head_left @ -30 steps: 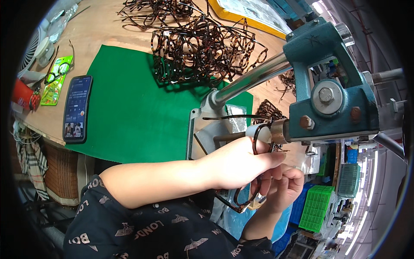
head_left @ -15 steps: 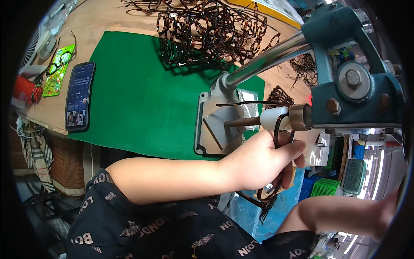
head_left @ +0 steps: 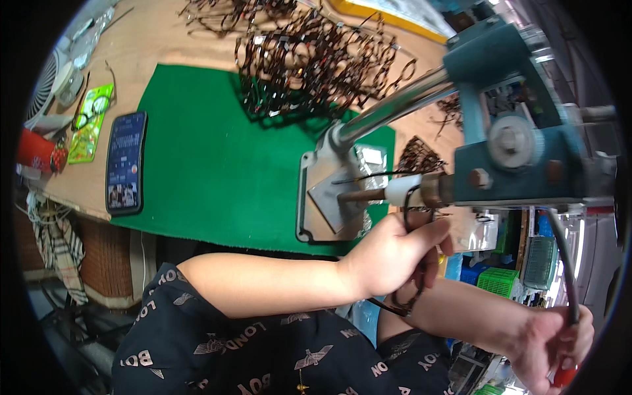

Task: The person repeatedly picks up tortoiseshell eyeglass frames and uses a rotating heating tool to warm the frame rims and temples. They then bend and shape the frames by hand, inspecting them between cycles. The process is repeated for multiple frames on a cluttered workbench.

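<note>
My left hand (head_left: 395,253) is closed around a dark tortoiseshell eyeglass frame (head_left: 409,197), holding it up against the white sleeve (head_left: 398,191) on the ram of a teal hand press (head_left: 467,155). One thin temple stretches past the sleeve toward the press base (head_left: 322,227); another part of the frame hangs below my fingers. Over at the lower right, my right hand (head_left: 546,342) grips the press's dark lever (head_left: 563,257) close to its red knob (head_left: 565,376). My left fingers hide much of the frame.
Behind the green mat (head_left: 191,164) lies a tangled heap of tortoiseshell eyeglass frames (head_left: 309,59). A phone (head_left: 126,161) rests at the mat's left edge, beside a green packet (head_left: 92,125) with glasses on it. Green baskets (head_left: 497,282) stand beyond at right.
My right hand has swung down from the right rim, and the lever in it now shows. My left hand still holds the frame at the press. The whole view has shifted slightly.
</note>
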{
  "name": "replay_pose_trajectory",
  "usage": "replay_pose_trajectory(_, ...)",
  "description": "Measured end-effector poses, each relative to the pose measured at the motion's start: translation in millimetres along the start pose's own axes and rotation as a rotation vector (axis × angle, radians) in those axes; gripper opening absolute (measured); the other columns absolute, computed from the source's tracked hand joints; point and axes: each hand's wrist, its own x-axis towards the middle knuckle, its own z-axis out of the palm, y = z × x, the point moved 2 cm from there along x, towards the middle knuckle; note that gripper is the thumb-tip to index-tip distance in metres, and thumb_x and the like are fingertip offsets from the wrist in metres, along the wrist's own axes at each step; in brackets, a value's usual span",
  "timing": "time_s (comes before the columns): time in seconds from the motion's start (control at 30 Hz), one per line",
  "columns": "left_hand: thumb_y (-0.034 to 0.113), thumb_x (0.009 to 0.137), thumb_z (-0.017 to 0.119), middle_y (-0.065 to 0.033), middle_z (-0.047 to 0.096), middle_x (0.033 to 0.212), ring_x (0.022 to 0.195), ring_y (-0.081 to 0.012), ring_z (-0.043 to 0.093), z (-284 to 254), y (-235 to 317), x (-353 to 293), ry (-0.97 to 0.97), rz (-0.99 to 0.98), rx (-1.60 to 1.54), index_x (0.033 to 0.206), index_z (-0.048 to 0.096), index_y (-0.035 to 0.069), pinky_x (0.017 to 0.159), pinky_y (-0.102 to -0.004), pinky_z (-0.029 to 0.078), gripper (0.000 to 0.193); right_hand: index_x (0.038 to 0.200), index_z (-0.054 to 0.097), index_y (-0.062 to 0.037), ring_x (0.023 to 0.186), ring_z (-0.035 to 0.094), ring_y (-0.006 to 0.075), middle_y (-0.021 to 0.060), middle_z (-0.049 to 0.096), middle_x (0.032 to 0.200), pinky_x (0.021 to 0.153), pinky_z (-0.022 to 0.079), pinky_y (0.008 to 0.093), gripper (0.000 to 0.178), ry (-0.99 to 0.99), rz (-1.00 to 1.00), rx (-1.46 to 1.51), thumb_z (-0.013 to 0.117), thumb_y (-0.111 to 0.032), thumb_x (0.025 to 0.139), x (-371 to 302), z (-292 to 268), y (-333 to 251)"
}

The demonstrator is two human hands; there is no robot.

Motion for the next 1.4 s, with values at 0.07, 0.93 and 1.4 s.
replay_pose_trajectory(0.07, 0.030, 0.096, 0.038, -0.0053, 0.057, 0.056, 0.045, -0.0065, 0.048, 5, 8, 4, -0.066, -0.114, 0.117, 0.083, 0.056, 0.005, 0.042, -0.0198, 0.036, 0.033, 0.063, 0.043, -0.0064, 0.054, 0.048, 0.0144, 0.0047, 0.049, 0.060, 0.059, 0.041, 0.0291, 0.023, -0.093, 0.090, 0.038, 0.051, -0.027, 0.071, 14, -19, -12)
replay_pose_trajectory(0.93, 0.032, 0.092, 0.047, -0.0051, 0.058, 0.057, 0.054, -0.0194, 0.057, -57, 46, -127, -0.245, -0.296, 1.253, 0.078, 0.057, 0.006, 0.054, -0.0319, 0.045, 0.032, 0.091, 0.063, 0.0015, 0.081, 0.057, 0.0145, 0.0102, 0.059, 0.091, 0.072, 0.046, 0.0236, 0.016, -0.295, 1.463, 0.476, 0.064, 0.007, 0.076, -202, 91, -23)
replay_pose_trajectory(1.4, 0.049, 0.076, 0.059, -0.0117, 0.062, 0.067, 0.068, -0.0309, 0.061, -130, 114, -95, -0.031, -0.722, 2.222, 0.074, 0.066, 0.008, 0.061, -0.0411, 0.047, 0.042, 0.095, 0.057, 0.0047, 0.077, 0.061, 0.0161, 0.0110, 0.063, 0.084, 0.074, 0.050, 0.0274, 0.013, -0.267, 1.665, 0.173, 0.051, 0.007, 0.084, -238, -1, -9)
